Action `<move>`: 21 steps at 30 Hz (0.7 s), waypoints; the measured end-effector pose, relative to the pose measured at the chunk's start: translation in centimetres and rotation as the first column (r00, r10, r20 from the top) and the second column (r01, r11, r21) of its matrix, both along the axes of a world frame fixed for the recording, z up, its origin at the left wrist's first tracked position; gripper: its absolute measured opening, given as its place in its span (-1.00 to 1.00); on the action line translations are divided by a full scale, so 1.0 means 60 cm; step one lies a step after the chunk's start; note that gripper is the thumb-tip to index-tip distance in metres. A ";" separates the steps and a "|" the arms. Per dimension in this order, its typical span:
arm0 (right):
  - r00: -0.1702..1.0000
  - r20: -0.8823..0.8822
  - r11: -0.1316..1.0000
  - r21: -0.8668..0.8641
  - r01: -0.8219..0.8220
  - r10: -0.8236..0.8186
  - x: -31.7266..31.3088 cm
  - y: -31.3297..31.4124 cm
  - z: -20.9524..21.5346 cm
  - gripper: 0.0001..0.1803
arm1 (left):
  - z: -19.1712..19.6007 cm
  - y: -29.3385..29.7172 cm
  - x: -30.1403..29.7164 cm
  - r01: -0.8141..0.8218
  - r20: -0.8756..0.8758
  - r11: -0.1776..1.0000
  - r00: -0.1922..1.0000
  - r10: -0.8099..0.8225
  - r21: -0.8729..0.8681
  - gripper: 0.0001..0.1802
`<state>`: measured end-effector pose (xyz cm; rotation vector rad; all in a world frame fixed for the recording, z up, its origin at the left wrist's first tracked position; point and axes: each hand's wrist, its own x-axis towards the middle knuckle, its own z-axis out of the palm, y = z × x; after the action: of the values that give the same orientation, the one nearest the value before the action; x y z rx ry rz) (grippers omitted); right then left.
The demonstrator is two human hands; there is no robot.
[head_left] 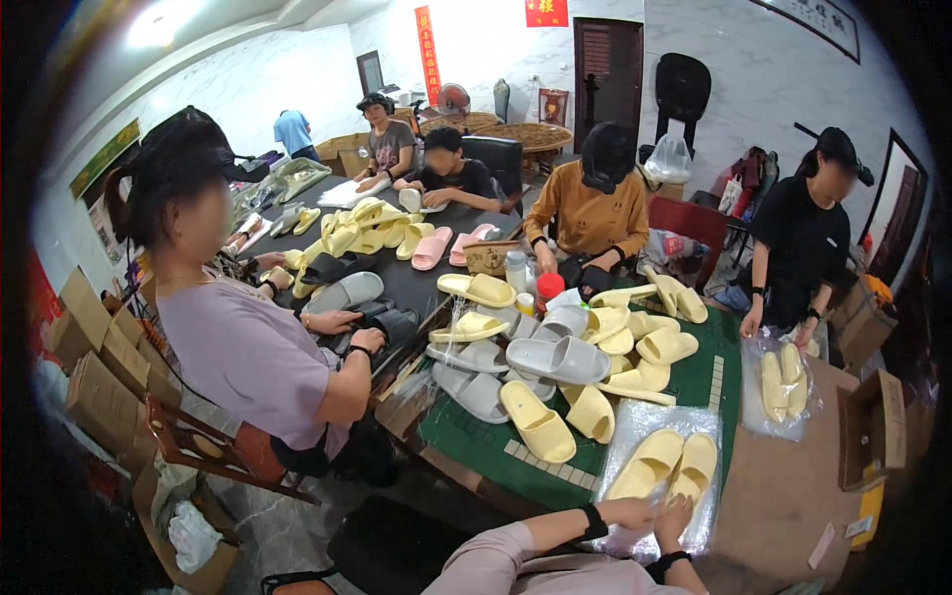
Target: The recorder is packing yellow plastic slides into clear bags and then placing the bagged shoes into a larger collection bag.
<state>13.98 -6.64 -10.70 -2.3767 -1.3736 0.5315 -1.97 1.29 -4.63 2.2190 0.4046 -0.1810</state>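
A pair of yellow slippers (656,464) lies side by side on clear plastic bags (635,421) at the green table's near edge, heels toward me. My left hand (631,513) is closed at the heel of the left slipper. Close beside it, my right hand (674,520) has its fingers pinched together at the heel of the right one. What the fingers hold is too small to make out. Just beyond, a loose yellow slipper (538,421) and a grey slipper (558,359) belong to a mixed pile.
On my left a person in a mauve shirt (243,337) handles dark slippers (389,332). At right another person (808,228) holds bagged yellow slippers (783,387). Several others sit around the black table (397,283). An open carton (873,426) stands at the right edge; a chair (218,446) stands lower left.
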 end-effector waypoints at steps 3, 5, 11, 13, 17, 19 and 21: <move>0.990 -0.078 0.992 -0.034 -0.120 0.118 0.008 -0.009 -0.013 -0.17 | 0.135 -0.028 0.050 0.028 0.615 0.985 0.784 0.083 -0.169 -0.78; 0.988 0.009 0.987 -0.022 -0.157 0.157 0.009 -0.014 -0.030 -0.16 | 0.295 -0.073 0.037 0.244 0.788 0.922 0.608 0.096 -0.301 -0.81; 0.924 0.277 0.962 -0.017 -0.271 0.265 0.014 -0.038 -0.083 -0.14 | 0.483 -0.181 0.016 0.510 0.957 0.860 0.237 -0.167 0.024 -0.77; 0.927 0.246 0.959 -0.047 -0.281 0.284 0.014 -0.040 -0.073 -0.12 | 0.496 -0.202 0.020 0.395 0.945 0.895 0.153 -0.288 0.209 -0.73; 0.929 0.153 0.938 -0.140 -0.316 0.336 0.021 -0.032 -0.032 -0.08 | 0.499 -0.223 0.029 0.392 0.945 0.905 0.199 -0.259 0.165 -0.77; 0.901 0.129 0.902 -0.190 -0.388 0.414 0.038 -0.027 -0.026 -0.08 | 0.507 -0.236 0.022 0.363 0.928 0.932 0.347 -0.134 -0.001 -0.77; 0.858 0.118 0.857 -0.206 -0.472 0.500 0.075 -0.019 -0.031 -0.12 | 0.522 -0.248 0.016 0.375 0.895 0.919 0.441 -0.062 -0.121 -0.75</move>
<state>18.49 -7.78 -12.54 -2.2282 -2.1128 0.6082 -0.99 -13.62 26.71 1.7280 -0.4941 0.7386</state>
